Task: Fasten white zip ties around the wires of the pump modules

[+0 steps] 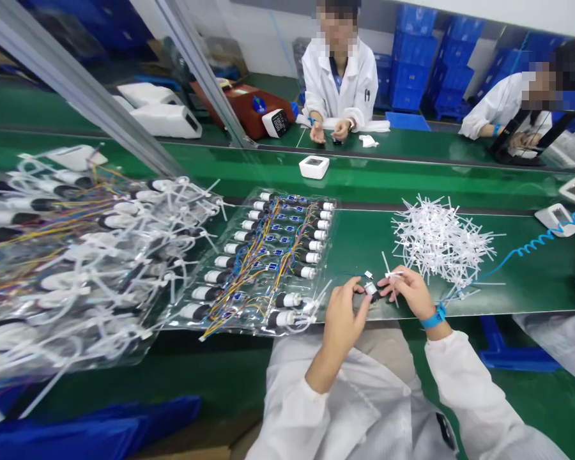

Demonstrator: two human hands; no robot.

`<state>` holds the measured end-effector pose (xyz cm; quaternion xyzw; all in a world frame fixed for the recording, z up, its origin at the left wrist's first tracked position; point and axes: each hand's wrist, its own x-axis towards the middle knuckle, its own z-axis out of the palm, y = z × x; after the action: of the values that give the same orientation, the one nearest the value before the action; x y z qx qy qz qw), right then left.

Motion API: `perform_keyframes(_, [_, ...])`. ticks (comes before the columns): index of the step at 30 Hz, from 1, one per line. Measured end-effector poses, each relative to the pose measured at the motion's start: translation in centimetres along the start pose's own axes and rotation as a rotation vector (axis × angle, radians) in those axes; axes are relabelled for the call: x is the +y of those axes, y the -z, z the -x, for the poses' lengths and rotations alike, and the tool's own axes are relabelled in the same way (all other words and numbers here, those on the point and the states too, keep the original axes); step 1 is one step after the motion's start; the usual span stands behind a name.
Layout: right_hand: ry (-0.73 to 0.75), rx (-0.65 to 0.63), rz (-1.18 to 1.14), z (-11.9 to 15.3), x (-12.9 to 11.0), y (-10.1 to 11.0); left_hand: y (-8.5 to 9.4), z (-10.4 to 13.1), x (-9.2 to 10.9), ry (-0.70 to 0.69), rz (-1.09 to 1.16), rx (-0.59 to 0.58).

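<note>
White and black, the small cylindrical part sits near the green bench's near edge, pinched by our left hand; just right, our right hand grips a cable tie, the white pile lying farther right

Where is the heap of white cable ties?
In the head view, the heap of white cable ties lies right of centre on the green bench, just beyond the right hand.
</note>
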<state>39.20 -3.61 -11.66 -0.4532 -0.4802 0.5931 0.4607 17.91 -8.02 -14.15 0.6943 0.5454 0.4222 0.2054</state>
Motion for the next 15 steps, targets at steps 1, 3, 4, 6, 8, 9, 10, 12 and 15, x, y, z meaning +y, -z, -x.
perform_keyframes(1, [-0.001, 0.004, -0.014, 0.0, 0.01, 0.11, 0.13, 0.01, 0.23, -0.007, -0.02, -0.019])
perform_keyframes(3, [-0.006, 0.021, -0.036, 0.0, 0.02, 0.28, 0.27, 0.03, 0.69, -0.014, -0.085, -0.057])
perform_keyframes(4, [-0.011, 0.028, -0.047, 0.0, 0.03, 0.35, 0.28, 0.03, 0.88, -0.018, -0.122, -0.076])
perform_keyframes(6, [-0.02, 0.037, -0.068, -0.04, 0.07, 0.44, 0.23, 0.02, 1.12, -0.033, -0.189, -0.107])
perform_keyframes(8, [-0.021, 0.041, -0.085, -0.11, 0.16, 0.48, 0.15, 0.01, 1.15, -0.059, -0.234, -0.121])
perform_keyframes(9, [-0.017, 0.043, -0.09, -0.16, 0.23, 0.48, 0.13, 0.01, 1.09, -0.074, -0.248, -0.126])
perform_keyframes(10, [-0.01, 0.045, -0.093, -0.21, 0.31, 0.48, 0.12, 0.02, 1.0, -0.089, -0.256, -0.129])
perform_keyframes(12, [0.007, 0.054, -0.103, -0.33, 0.5, 0.49, 0.14, 0.0, 0.75, -0.119, -0.255, -0.132])
perform_keyframes(15, [0.035, 0.076, -0.127, -0.5, 0.81, 0.59, 0.21, -0.14, 0.39, -0.143, -0.229, -0.118])
